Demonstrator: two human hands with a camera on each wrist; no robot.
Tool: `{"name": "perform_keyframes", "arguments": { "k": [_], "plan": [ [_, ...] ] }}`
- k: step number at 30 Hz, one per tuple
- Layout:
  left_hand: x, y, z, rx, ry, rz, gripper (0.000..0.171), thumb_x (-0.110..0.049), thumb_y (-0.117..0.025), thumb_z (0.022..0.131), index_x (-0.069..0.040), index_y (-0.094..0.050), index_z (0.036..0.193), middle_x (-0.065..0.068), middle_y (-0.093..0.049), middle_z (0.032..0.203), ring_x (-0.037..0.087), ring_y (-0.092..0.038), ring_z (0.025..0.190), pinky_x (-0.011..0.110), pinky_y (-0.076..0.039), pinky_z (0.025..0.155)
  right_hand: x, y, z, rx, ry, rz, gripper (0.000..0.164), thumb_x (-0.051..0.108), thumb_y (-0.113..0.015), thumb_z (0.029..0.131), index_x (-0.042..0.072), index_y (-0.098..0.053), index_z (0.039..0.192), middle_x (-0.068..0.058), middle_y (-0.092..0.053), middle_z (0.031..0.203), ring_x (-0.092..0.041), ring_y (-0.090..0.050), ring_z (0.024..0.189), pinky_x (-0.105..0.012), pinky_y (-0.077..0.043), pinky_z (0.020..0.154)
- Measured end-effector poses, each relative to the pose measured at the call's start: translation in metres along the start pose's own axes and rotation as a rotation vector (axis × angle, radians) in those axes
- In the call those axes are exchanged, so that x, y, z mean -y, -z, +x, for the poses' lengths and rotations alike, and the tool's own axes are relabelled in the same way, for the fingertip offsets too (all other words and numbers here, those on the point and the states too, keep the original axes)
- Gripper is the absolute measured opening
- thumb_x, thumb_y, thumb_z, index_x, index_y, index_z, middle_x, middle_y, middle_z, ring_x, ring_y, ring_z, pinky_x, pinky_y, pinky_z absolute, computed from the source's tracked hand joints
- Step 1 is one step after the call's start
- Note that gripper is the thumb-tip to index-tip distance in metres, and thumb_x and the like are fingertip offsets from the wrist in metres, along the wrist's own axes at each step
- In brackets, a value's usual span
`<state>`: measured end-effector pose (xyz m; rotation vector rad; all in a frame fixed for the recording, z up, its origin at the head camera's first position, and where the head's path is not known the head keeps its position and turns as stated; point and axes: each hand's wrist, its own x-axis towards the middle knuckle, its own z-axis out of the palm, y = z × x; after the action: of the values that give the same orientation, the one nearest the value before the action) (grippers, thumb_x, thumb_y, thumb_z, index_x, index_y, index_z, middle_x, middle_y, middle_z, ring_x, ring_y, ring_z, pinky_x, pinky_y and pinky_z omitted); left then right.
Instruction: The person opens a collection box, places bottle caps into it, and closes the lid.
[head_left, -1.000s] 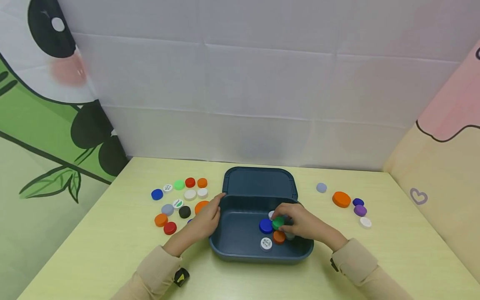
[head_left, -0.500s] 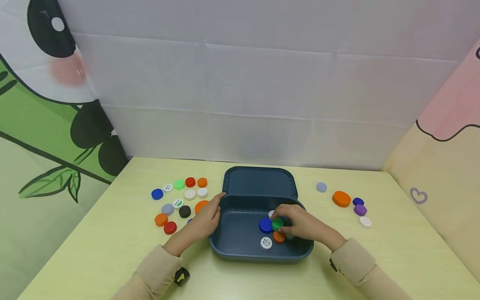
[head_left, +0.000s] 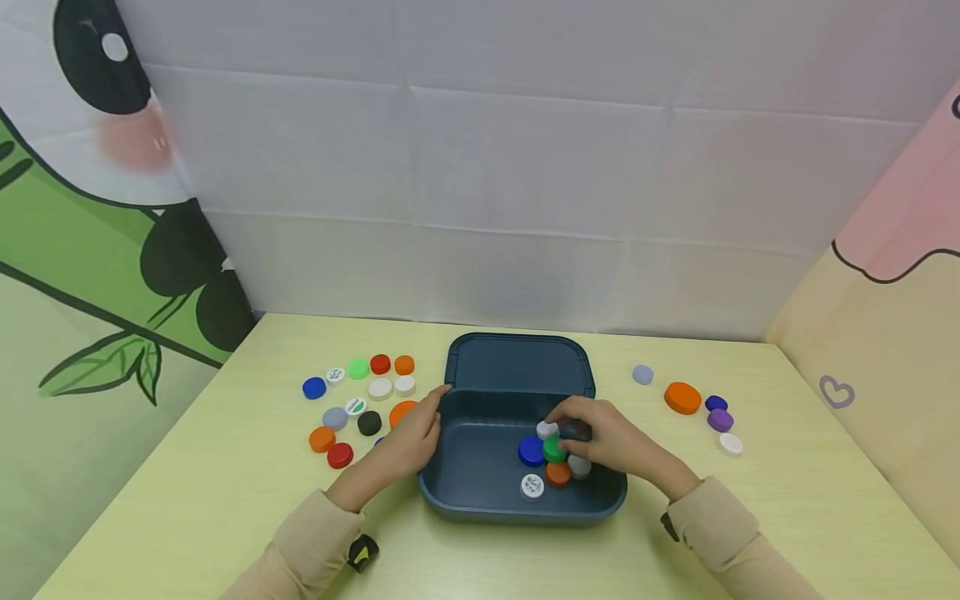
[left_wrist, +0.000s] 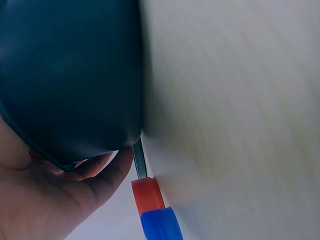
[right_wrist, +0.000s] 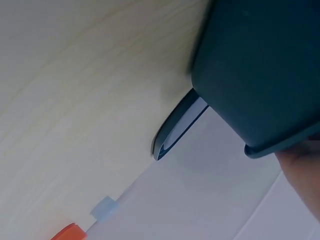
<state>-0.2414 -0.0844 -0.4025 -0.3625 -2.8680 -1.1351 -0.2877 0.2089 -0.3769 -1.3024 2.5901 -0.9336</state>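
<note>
A dark blue-green plastic box point(head_left: 480, 510) stands without its cover on the table. My left hand point(head_left: 411, 440) grips its left wall near the back corner; the left wrist view shows fingers point(left_wrist: 117, 170) against the outside. Inside, my right hand point(head_left: 600, 435) is over the right part, thumb and forefinger spread. Its forefinger is at a white bottle cap point(head_left: 547, 430) and its thumb beside a green bottle cap point(head_left: 554, 449). Around these lie a blue cap point(head_left: 531, 451), an orange cap point(head_left: 558, 474), a printed white cap point(head_left: 532, 487) and a greyish cap point(head_left: 578, 465), partly covered by the hand.
Behind the box lies its dark lid point(head_left: 520, 365). Several coloured caps, among them a black one point(head_left: 369, 423) and a red one point(head_left: 341, 456), are scattered to the left. On the right are a large orange cap point(head_left: 682, 398), a purple cap point(head_left: 721, 420) and others.
My right thumb and forefinger have spread and let go of the green cap, which stays in the box. The forefinger has shifted to the white cap. My left hand has not moved.
</note>
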Motion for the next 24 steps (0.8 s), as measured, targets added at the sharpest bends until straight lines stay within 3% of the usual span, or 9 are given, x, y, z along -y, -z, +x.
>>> {"name": "perform_keyframes", "arguments": {
  "k": [5, 14, 24],
  "plan": [
    [-0.002, 0.000, -0.001, -0.001, 0.005, 0.012, 0.044, -0.001, -0.033, 0.095, 0.002, -0.029, 0.139, 0.022, -0.037, 0.141, 0.034, -0.037, 0.130, 0.049, -0.032, 0.106, -0.004, 0.008, -0.002, -0.067, 0.006, 0.016, 0.031, 0.006, -0.068, 0.079, 0.004, -0.060, 0.109, -0.012, -0.064, 0.106, -0.027, -0.060, 0.093, -0.039, -0.054, 0.078],
    [-0.003, 0.000, -0.001, 0.004, 0.015, 0.010, 0.044, -0.002, -0.033, 0.095, 0.002, -0.029, 0.139, 0.021, -0.037, 0.141, 0.034, -0.038, 0.129, 0.048, -0.032, 0.106, -0.018, 0.026, -0.014, -0.218, -0.024, 0.043, 0.031, 0.010, -0.069, 0.080, 0.004, -0.061, 0.110, -0.011, -0.065, 0.105, -0.024, -0.062, 0.094, -0.033, -0.055, 0.074],
    [-0.004, 0.002, -0.003, -0.002, 0.000, -0.021, 0.044, -0.003, -0.033, 0.095, 0.003, -0.029, 0.138, 0.023, -0.037, 0.141, 0.034, -0.038, 0.129, 0.049, -0.033, 0.105, -0.042, 0.050, -0.041, -0.332, -0.102, 0.013, 0.030, 0.007, -0.069, 0.079, 0.008, -0.061, 0.108, -0.008, -0.064, 0.106, -0.001, -0.059, 0.089, -0.025, -0.054, 0.072]
  ]
}}
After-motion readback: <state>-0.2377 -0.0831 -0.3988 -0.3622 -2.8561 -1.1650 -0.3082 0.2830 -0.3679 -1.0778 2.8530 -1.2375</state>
